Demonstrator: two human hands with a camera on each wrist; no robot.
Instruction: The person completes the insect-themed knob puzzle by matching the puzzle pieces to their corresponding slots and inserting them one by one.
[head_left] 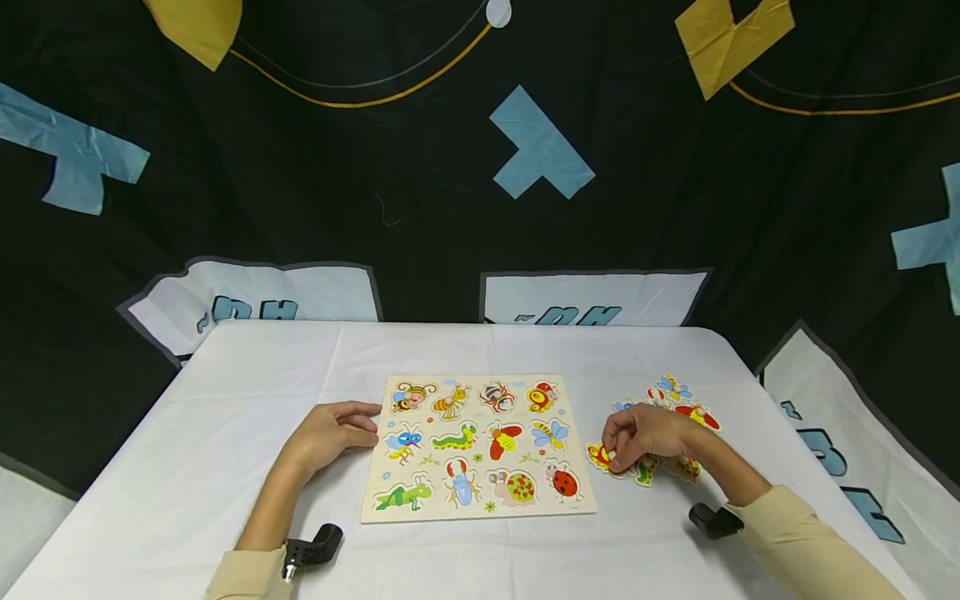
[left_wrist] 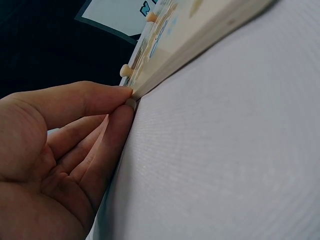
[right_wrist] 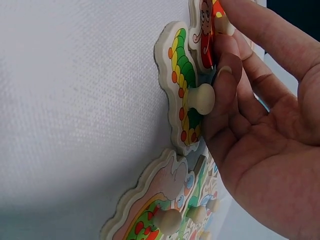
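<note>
A wooden puzzle board (head_left: 480, 448) printed with cartoon insects lies flat on the white table. My left hand (head_left: 330, 433) rests on the table at its left side, fingertips touching the board's edge (left_wrist: 172, 70). Right of the board, my right hand (head_left: 648, 433) pinches the knob of a red and yellow butterfly puzzle piece (head_left: 598, 456) between thumb and finger. Right beside those fingers, in the right wrist view, a green caterpillar piece (right_wrist: 184, 75) with a pale knob leans on its edge or appears so. A snail piece (right_wrist: 167, 182) shows below it.
Several more pieces lie bunched under and behind my right hand, among them a blue dragonfly piece (head_left: 673, 387) and a red winged bug piece (head_left: 701, 415). A black curtain (head_left: 435, 225) hangs behind the table (head_left: 420, 346). Each wrist carries a black camera.
</note>
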